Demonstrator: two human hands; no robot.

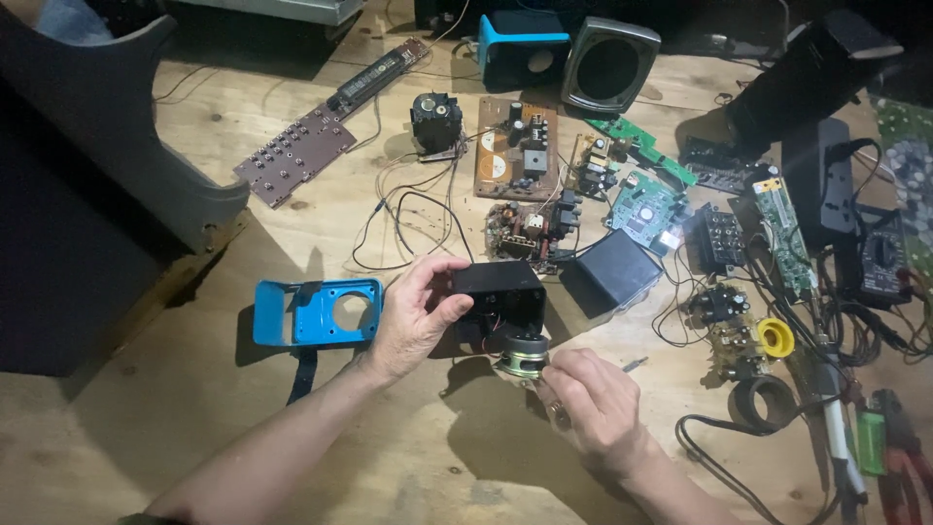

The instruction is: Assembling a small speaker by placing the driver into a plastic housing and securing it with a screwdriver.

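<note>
Black plastic box (498,290) held just above wooden table (408,457), left hand (413,316) clasped around its end, right hand (593,399) pinching small round speaker (523,358) beneath it, blue cover (316,313) lying left.

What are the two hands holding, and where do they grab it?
The left hand grips the black box by its left end. The right hand pinches the small round speaker at its rim, just below the box.

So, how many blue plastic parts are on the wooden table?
2: a flat blue plastic panel with a round hole beside the left hand, and a blue plastic box at the far edge. Others may be hidden.
</note>
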